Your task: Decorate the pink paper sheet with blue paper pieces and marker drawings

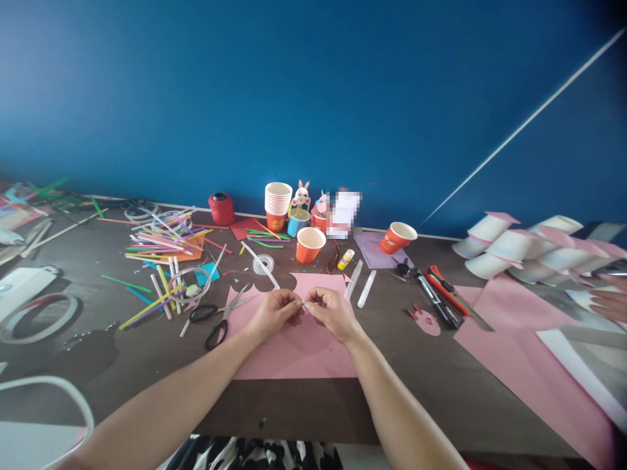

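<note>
Both hands meet above a pink paper sheet (294, 356) on the dark table. My left hand (279, 313) is closed in a pinch, its fingertips against those of my right hand (330, 314), which is pinched too. A tiny bluish bit shows between the fingertips, too small to name. Black-handled scissors (223, 316) lie open by the sheet's left edge. Behind the hands are a white strip (260, 264), a clear tape roll (263, 264) and an orange paper cup (310, 245).
Colourful straws (164, 238) lie heaped at left. A cup stack (277, 205) and red thread spool (221, 209) stand near the wall. At right are a red cutter (448, 292), white cups (499, 251) and another person's hand (610, 299).
</note>
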The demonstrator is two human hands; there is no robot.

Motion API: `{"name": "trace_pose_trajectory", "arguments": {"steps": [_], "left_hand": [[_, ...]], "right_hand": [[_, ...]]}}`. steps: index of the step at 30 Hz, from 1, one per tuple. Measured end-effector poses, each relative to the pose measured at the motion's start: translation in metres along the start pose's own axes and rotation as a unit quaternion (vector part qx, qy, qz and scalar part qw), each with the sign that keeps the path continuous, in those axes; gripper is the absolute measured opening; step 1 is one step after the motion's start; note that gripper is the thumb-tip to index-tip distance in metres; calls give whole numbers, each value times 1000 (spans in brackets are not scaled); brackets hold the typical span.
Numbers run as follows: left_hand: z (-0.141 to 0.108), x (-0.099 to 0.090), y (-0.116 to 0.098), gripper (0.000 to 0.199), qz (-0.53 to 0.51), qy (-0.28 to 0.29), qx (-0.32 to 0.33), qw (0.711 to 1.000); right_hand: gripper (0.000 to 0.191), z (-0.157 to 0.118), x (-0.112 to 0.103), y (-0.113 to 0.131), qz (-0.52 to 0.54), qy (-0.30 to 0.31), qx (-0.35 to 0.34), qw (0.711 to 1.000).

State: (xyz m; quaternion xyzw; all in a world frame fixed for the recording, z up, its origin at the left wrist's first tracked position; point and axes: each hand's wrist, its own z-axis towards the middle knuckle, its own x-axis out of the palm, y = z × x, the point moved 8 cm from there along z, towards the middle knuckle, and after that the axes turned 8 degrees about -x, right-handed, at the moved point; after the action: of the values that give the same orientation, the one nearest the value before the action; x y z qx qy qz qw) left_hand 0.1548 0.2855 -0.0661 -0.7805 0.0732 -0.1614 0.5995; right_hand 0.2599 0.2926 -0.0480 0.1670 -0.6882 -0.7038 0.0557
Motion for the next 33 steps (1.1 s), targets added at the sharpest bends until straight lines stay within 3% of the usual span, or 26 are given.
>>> {"name": "trace_pose_trajectory", "arguments": {"steps": [4, 9, 14, 33], "left_hand": [[1, -6, -1, 18, 48, -47, 23, 997], [-14, -15, -26, 4, 193, -170, 156, 954], [-28, -4, -43, 8, 286, -169, 245, 911], [-17, -10, -31, 14, 286, -165, 173, 928]], "right_hand": [[9, 0, 0, -2, 9, -1, -7, 1000], [9, 2, -2, -4, 27, -25, -9, 999], [11, 2, -5, -1, -10, -52, -14, 999], [14, -3, -2, 20, -88, -26, -62, 994]]}}
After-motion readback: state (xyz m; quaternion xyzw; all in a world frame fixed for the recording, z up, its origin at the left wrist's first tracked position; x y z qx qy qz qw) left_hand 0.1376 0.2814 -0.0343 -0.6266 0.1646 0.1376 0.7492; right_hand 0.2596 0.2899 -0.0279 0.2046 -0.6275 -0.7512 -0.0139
